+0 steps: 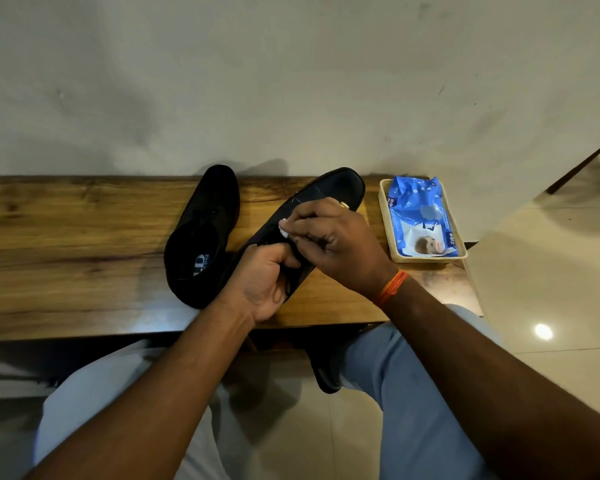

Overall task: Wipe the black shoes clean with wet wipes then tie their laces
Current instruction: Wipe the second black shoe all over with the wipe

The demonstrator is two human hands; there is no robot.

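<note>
Black shoe [329, 192] tilted over wooden tabletop [66, 237], heel end gripped in curled left hand [260, 285]. Right hand [329, 240] pinching small white wipe [284, 232] against upper. Second black shoe [205, 233] flat just left (opening up). Blue wipes pack [420, 216] in cream tray [384, 216], right.

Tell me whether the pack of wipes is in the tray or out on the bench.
In the tray. The blue pack of wipes lies flat inside the shallow cream tray, whose rim shows around it, at the right end of the wooden bench.
</note>
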